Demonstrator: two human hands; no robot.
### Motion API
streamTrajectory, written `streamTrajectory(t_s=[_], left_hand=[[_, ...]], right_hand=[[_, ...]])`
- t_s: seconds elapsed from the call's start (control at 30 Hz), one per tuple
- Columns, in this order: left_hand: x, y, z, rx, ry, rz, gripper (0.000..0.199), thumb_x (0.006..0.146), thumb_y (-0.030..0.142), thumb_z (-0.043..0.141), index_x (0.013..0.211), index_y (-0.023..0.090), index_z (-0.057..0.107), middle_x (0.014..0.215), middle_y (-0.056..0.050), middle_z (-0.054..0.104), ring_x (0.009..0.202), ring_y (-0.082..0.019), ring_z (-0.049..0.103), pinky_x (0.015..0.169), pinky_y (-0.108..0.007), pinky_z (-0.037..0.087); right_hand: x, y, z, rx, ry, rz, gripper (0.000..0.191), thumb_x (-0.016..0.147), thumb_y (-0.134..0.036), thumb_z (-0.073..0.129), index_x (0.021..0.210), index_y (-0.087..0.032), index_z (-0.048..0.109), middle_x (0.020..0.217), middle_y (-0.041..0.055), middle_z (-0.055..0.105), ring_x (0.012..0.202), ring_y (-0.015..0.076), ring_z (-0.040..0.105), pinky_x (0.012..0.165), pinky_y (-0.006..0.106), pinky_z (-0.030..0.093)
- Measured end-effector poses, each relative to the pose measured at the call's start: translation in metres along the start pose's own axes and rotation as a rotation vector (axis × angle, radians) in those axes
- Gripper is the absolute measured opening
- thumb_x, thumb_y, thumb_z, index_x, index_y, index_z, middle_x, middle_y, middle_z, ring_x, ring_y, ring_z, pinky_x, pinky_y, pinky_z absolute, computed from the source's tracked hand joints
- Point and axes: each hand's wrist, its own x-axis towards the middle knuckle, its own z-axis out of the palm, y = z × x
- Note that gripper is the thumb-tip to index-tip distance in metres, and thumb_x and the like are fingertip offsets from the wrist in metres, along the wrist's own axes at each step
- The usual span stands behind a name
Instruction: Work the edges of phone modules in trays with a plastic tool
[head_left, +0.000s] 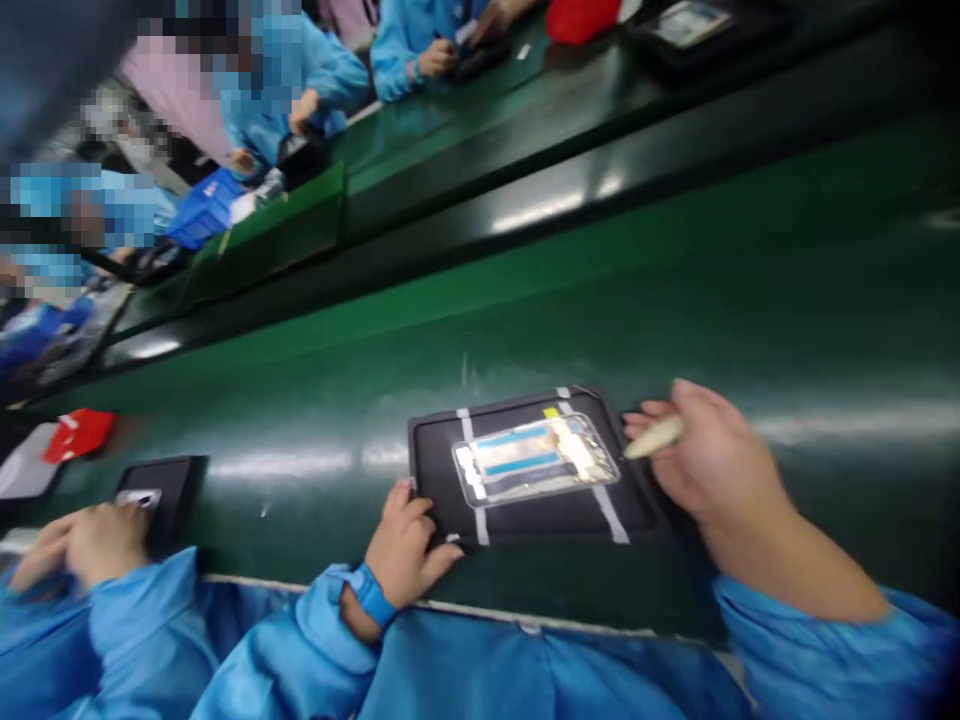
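A black tray with pale tape strips lies on the green bench before me. On it rests an opened phone housing with a shiny metal rim, blue strips and a small yellow tab at its upper edge. My left hand, with a blue band at the wrist, lies against the tray's lower left corner, thumb spread away from the fingers. Just right of the tray, my right hand is closed around a pale, pointed pry tool. The tool's tip points left toward the phone's right end, apart from it.
At left, a neighbour's hands are at a smaller black tray, near a red object. Beyond a dark raised ledge, several people in blue work along the far bench, with a blue bin among them.
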Motion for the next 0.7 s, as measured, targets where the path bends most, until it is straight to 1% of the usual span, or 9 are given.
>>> streamTrajectory(t_s=[0.1,0.17,0.2,0.27,0.3,0.4,0.47,0.6,0.7], left_hand=[[0.012,0.001,-0.005,0.022,0.044,-0.046,0.015,0.081,0.025,0.046,0.077,0.015,0.056,0.086,-0.009,0.059,0.102,-0.027,0.048,0.090,-0.055,0.038],[0.022,0.006,-0.007,0.040,0.070,-0.063,0.013,0.080,0.021,0.047,0.081,0.015,0.058,0.088,-0.008,0.058,0.104,-0.027,0.046,0.092,-0.054,0.036],[0.028,0.009,-0.007,0.048,0.074,-0.067,0.013,0.080,0.021,0.047,0.083,0.015,0.058,0.090,-0.008,0.057,0.105,-0.028,0.045,0.093,-0.054,0.036],[0.040,0.017,-0.005,0.052,0.065,-0.075,0.015,0.081,0.023,0.046,0.087,0.016,0.058,0.092,-0.007,0.057,0.106,-0.028,0.043,0.093,-0.054,0.035],[0.046,0.022,-0.004,0.050,0.052,-0.080,0.017,0.081,0.024,0.046,0.089,0.016,0.058,0.093,-0.007,0.057,0.106,-0.029,0.043,0.094,-0.054,0.034],[0.059,0.037,0.003,0.036,-0.009,-0.077,0.020,0.081,0.028,0.045,0.092,0.017,0.058,0.094,-0.006,0.057,0.105,-0.029,0.042,0.094,-0.053,0.033],[0.062,0.046,0.009,0.040,-0.048,-0.072,0.023,0.080,0.031,0.048,0.095,0.017,0.058,0.095,-0.007,0.057,0.104,-0.030,0.043,0.093,-0.053,0.034],[0.057,0.052,0.020,0.049,-0.080,-0.086,0.026,0.078,0.033,0.050,0.098,0.018,0.057,0.097,-0.008,0.057,0.102,-0.029,0.044,0.091,-0.051,0.035],[0.054,0.050,0.025,0.045,-0.085,-0.092,0.025,0.079,0.032,0.049,0.098,0.018,0.057,0.098,-0.008,0.057,0.102,-0.028,0.044,0.090,-0.049,0.037]], right_hand=[[-0.006,0.002,-0.008,0.114,0.083,0.090,0.013,0.076,-0.025,0.050,0.086,-0.023,0.043,0.064,-0.0046,0.051,0.049,0.0093,0.052,0.048,0.023,0.044],[-0.014,0.001,-0.014,0.018,0.110,0.030,0.018,0.074,-0.029,0.052,0.090,-0.023,0.046,0.070,-0.0033,0.054,0.050,0.0094,0.051,0.046,0.022,0.042],[-0.018,0.000,-0.016,-0.080,0.099,-0.025,0.021,0.074,-0.033,0.052,0.092,-0.022,0.047,0.073,-0.0020,0.055,0.051,0.0100,0.052,0.046,0.022,0.041],[-0.028,-0.003,-0.019,-0.370,0.015,-0.160,0.027,0.073,-0.038,0.052,0.094,-0.022,0.051,0.079,0.0015,0.058,0.059,0.0133,0.054,0.049,0.024,0.043],[-0.033,-0.006,-0.018,-0.545,-0.051,-0.233,0.027,0.074,-0.040,0.051,0.094,-0.021,0.053,0.083,0.0034,0.060,0.065,0.0157,0.056,0.054,0.026,0.044],[-0.046,-0.011,-0.010,-1.045,-0.286,-0.428,0.025,0.080,-0.034,0.043,0.093,-0.020,0.058,0.095,0.0070,0.061,0.087,0.0206,0.055,0.072,0.029,0.042],[-0.052,-0.011,-0.002,-1.271,-0.408,-0.503,0.027,0.083,-0.030,0.037,0.096,-0.019,0.059,0.098,0.0076,0.061,0.092,0.0209,0.054,0.076,0.029,0.039],[-0.053,-0.007,0.009,-1.524,-0.524,-0.516,0.028,0.085,-0.029,0.035,0.095,-0.018,0.059,0.090,0.0075,0.063,0.085,0.0194,0.056,0.071,0.026,0.039],[-0.051,-0.005,0.015,-1.591,-0.584,-0.502,0.028,0.084,-0.032,0.037,0.097,-0.019,0.059,0.090,0.0080,0.063,0.082,0.0200,0.057,0.068,0.026,0.039]])
